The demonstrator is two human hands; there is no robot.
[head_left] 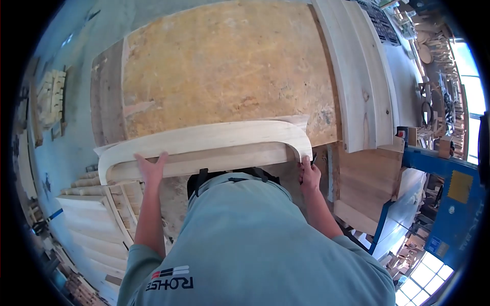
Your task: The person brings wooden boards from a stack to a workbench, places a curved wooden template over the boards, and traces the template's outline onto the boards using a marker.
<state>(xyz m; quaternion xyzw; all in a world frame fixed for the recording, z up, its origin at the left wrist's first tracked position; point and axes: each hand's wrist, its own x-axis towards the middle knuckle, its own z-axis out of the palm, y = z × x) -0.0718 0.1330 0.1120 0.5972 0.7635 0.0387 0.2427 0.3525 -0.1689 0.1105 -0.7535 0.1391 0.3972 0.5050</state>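
A pale wooden curved piece (pixel 204 140), bowed like a wide arch with rounded ends, lies on top of a flat wooden board (pixel 229 157) at the near edge of the worktable. My left hand (pixel 150 168) rests on the left part of both, thumb and fingers spread apart. At the right end of the curved piece, my right hand (pixel 309 176) has its fingers closed around a thin dark pen-like thing (pixel 314 158). Its tip is close to the curved piece's end; most of it is hidden by the fingers.
The worn yellowish worktable (pixel 224 66) spreads out ahead. Long planks (pixel 357 76) are stacked along its right side. Stacked boards (pixel 94 219) stand at the lower left. A blue machine (pixel 449 199) is on the right, beside a wooden panel (pixel 367 173).
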